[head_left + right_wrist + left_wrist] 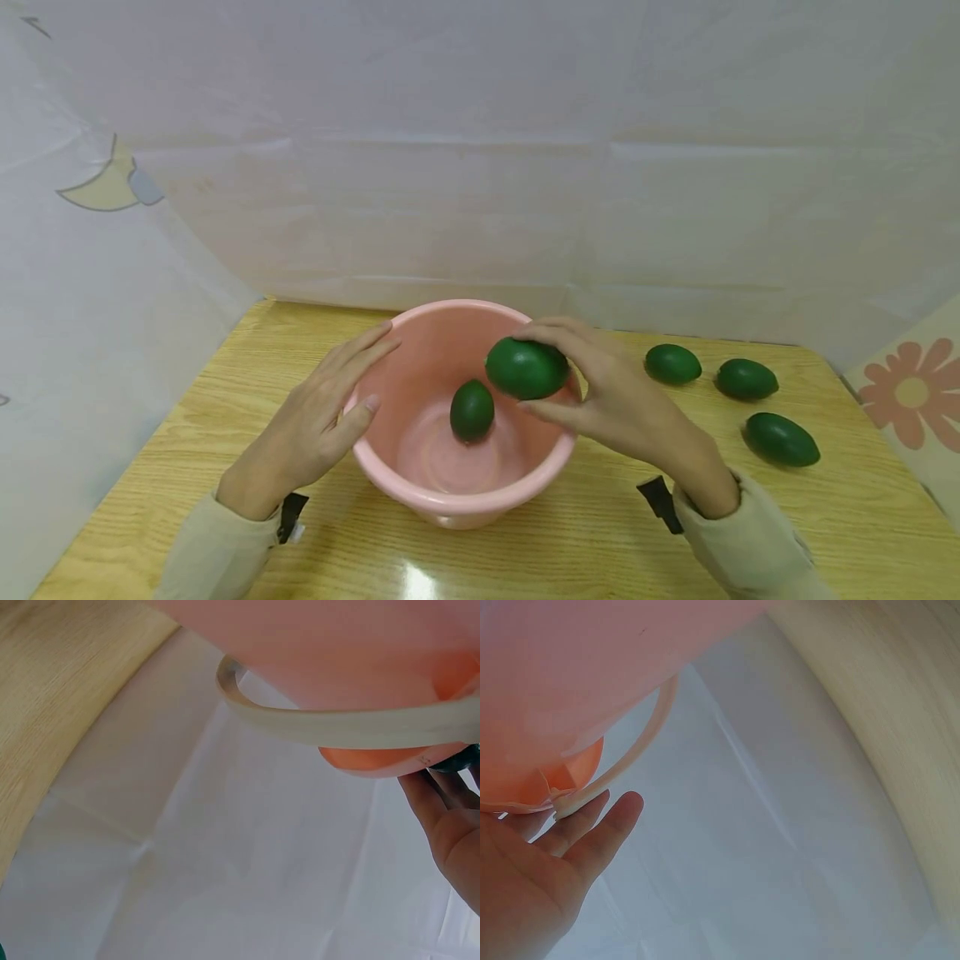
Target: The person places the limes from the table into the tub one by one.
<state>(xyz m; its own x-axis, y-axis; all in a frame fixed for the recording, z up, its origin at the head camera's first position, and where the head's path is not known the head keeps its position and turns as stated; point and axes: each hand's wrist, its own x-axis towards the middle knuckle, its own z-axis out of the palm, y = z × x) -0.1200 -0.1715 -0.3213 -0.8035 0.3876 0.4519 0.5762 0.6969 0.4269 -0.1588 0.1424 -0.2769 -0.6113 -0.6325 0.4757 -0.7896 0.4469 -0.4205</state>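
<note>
Beige sleeves closest — right hand grips green fruit; left hand, apart, straight-fingered, touches pink basin standing between them.

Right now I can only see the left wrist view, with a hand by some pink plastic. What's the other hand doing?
Observer: The right hand is holding a green fruit over the pink tub.

Operator: Ooh! Is there anything inside the tub, or can't you tell?

Observer: I can tell from the head view: another green fruit lies in there, near the bottom.
</note>
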